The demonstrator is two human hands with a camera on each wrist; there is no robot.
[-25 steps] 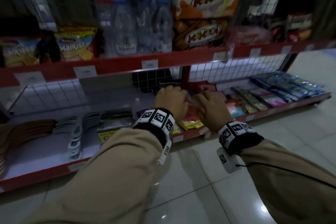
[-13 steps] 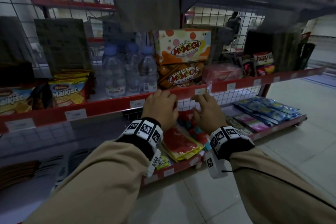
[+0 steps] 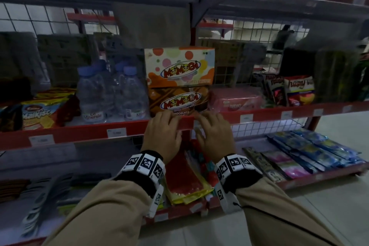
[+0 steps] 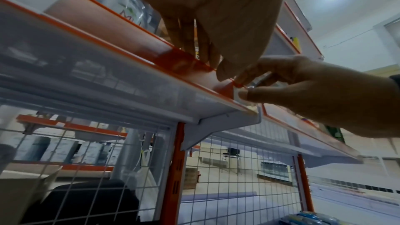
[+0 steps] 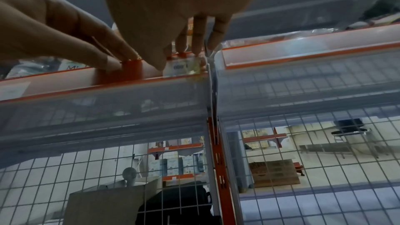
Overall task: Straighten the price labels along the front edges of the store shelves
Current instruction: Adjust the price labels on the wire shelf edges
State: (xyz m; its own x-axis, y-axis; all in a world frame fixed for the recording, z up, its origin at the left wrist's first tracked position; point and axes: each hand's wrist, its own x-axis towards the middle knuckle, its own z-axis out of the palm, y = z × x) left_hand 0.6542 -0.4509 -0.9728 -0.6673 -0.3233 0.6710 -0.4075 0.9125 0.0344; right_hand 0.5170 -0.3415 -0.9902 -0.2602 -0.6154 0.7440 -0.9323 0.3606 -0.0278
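Red shelf rail (image 3: 89,132) ran across the head view, middle shelf, with small white labels along it. Both hands sat on it at the seam between 2 shelf sections, below the Momogi boxes (image 3: 179,84). Left hand (image 3: 162,136) lay over the rail top, fingers fairly straight, holding nothing. Right hand (image 3: 213,136) was just beside it; its target label was hidden behind the fingers here. Water bottles (image 3: 111,94) stood to the left. Neighbour label (image 3: 116,132) looked level enough.

Left wrist view, from below: left hand (image 4: 207,11) had its fingers extended onto the rail's upper lip, pressing, not curled round anything. Right hand (image 4: 314,91) pinched the price label (image 4: 237,94) between thumb and fingertips at the rail's end.

Right wrist view: price label (image 5: 180,67) sat at the very right end of the rail, printed digits partly readable, some yellowish residue beside it. Right hand (image 5: 173,6) had fingertips on its top edge and thumb at its left side. Left hand (image 5: 54,28) pressed the rail close by.

Step in hand, my read: squaring this 1 label in its strip while the left hand steadied the rail. Next move likely calls for a small slide or rotation, then pressing it flat.

Hard to tell: the label's actual tilt, whether it sat in a channel or was stuck on, and the full price.
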